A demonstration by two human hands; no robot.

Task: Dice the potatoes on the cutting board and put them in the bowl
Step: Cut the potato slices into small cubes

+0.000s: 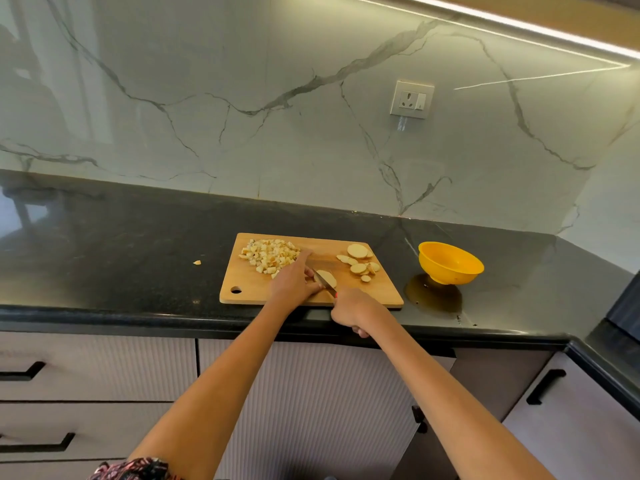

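Backsplash (311,98) of pale veined marble fills most of my view, wall socket (412,99) set in it, light strip along the top right. Below it the dark glossy desk (121,244) runs wall to wall, with grey ribbed cabinet doors (311,393) and black handles under its edge.

Wooden cutting board (249,289) sits near the desk's front edge, close enough that I reach it with both arms stretched. Yellow bowl (449,262) stands just right of the board, apart from it, looks empty from here, likely parked on the knife side for an easy scrape-in later.

On the board: diced potato pile (269,255) pushed to the far left corner, I'd guess to keep the cutting zone free; round potato slices (360,260) waiting at the far right. Between them, one potato piece (328,277) is under the blade.

My left hand (292,282) presses down on that piece, fingers curled onto it to steady it, index finger stretched toward the dice. My right hand (351,308) is wrapped tight round the knife (322,279) handle, blade angled across the piece.

One stray potato bit (197,262) lies on the desk left of the board. Dicing roughly half done; nothing in the bowl that I can see.
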